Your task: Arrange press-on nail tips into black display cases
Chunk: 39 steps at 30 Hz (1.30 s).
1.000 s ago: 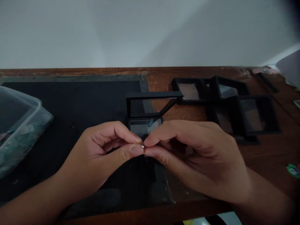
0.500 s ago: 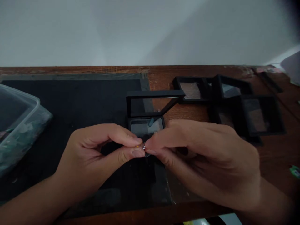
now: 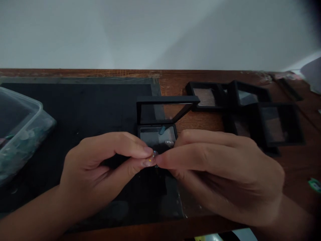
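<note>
Between my two hands is a tiny shiny piece with yellow and blue specks (image 3: 151, 158), too small to name. My left hand (image 3: 105, 160) pinches it between thumb and index finger. The fingertips of my right hand (image 3: 213, 170) are closed together and touch the piece from the right. Just behind my fingers stands an open black display case (image 3: 167, 99), its framed lid raised. In its clear-film base lies a small dark teal piece (image 3: 162, 130), with a small clear shiny bit (image 3: 169, 143) near the front edge, beside my right hand.
At the left, a clear plastic tub (image 3: 27, 134) holds many small clear and greenish bits. A black mat (image 3: 100, 107) covers the wooden table's (image 3: 173, 85) left part. Several black framed cases (image 3: 205, 97) lie at the back right. A green item (image 3: 314, 184) sits at the right edge.
The speckled piece shows more between my fingertips now. My right fingers have shifted and turned slightly, and the clear bit in the case has come into sight.
</note>
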Each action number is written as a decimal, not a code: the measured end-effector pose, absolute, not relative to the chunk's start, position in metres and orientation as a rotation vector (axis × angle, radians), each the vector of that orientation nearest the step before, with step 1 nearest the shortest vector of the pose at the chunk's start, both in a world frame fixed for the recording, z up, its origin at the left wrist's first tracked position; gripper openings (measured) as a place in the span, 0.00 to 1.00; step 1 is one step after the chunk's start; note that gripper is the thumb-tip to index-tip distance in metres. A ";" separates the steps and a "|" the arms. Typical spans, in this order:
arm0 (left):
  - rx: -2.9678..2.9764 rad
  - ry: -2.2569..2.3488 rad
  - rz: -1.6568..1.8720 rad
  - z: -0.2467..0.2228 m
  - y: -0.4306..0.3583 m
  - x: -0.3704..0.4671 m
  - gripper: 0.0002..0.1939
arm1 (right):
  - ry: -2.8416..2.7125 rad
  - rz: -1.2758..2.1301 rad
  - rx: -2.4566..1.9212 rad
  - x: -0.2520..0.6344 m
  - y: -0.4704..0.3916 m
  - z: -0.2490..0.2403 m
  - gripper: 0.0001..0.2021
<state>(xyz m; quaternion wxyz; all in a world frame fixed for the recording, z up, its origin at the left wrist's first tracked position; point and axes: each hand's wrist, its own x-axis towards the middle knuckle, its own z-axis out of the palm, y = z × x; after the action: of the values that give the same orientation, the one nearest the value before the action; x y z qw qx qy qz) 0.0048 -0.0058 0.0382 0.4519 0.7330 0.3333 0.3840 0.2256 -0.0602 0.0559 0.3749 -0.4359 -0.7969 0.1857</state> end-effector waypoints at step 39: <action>1.589 0.879 0.811 0.043 -0.002 0.002 0.07 | -1.953 0.484 -1.160 0.218 -0.061 0.060 0.03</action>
<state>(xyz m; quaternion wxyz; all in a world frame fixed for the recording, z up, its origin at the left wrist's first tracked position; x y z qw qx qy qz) 0.0019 -0.0024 0.0432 0.5449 0.6699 0.3707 0.3419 0.2177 -0.0613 0.0605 0.3980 -0.4582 -0.7715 0.1910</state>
